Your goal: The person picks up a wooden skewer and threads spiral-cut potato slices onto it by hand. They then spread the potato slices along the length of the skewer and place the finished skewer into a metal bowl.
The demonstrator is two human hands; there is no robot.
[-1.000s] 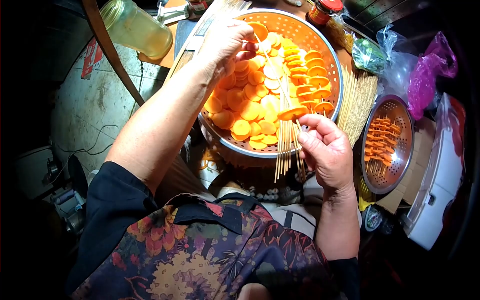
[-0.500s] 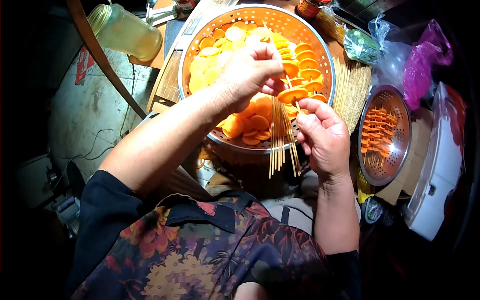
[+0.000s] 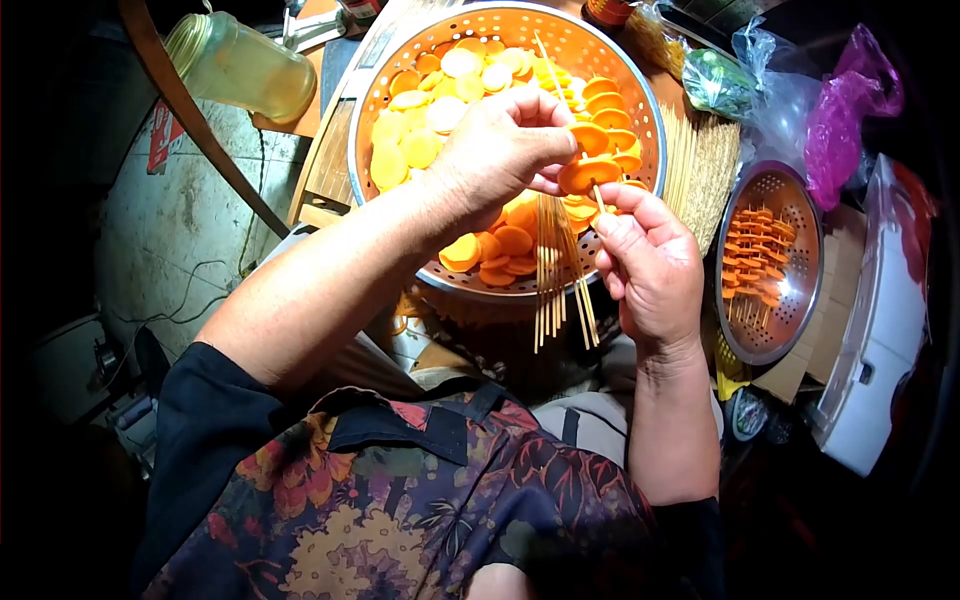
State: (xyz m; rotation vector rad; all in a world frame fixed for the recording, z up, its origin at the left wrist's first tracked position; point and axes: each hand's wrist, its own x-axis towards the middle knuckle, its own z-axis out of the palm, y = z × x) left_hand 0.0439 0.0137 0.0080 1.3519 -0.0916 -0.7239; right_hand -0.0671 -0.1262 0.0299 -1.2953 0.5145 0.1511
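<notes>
Large perforated basin (image 3: 605,52) underneath | left hand (image 3: 500,145) gripping the farther of two threaded orange slices (image 3: 590,177) at its edge | right hand (image 3: 645,255) pinching the near end of the skewer (image 3: 599,198) | skewer above basin, long axis slanting away and leftward, extending beyond right fingertips.

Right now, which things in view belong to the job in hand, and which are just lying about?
In use, by the look of it:
large colander
orange slices inside it
skewer in the right hand
slice at the left hand
loose skewers
smaller colander of threaded slices

Probably just lying about:
jar
pink bag
bag of greens
white box
</notes>
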